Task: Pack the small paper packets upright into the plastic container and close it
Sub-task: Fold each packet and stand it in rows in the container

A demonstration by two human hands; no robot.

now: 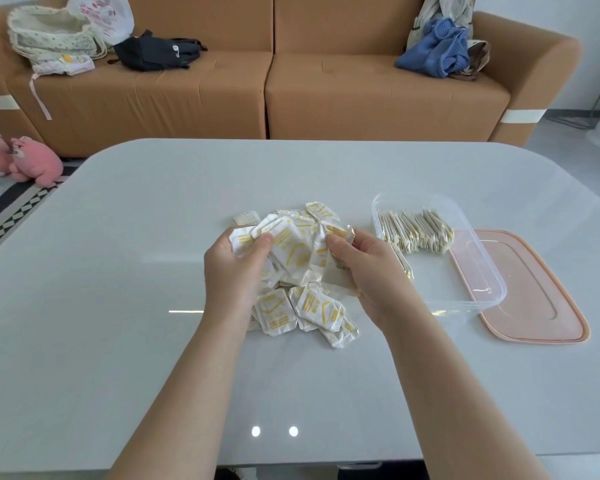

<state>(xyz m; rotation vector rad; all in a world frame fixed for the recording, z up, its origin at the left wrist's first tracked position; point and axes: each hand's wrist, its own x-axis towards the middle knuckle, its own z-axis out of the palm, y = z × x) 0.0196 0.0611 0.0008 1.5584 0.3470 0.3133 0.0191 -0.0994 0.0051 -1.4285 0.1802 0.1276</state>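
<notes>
We are reaching across the near stretch of the bench (125,341) with both arms, gathering a bunch from the heap of packets (309,317) at its middle. The left hand (231,271) and right hand (369,268) are each closing a curled grip on that bunch, thumbs on top, probably squaring it so it goes in on edge. Just right of the heap the clear container (489,292) is standing open, keeping the carry short. Its pink lid (541,306) is lying against its right side, waiting. We are counting one container, one lid and one upright row (416,232) at the container's far end, with a few more leaning along its left wall. The loose ones are overlapping too much to count exactly.
</notes>
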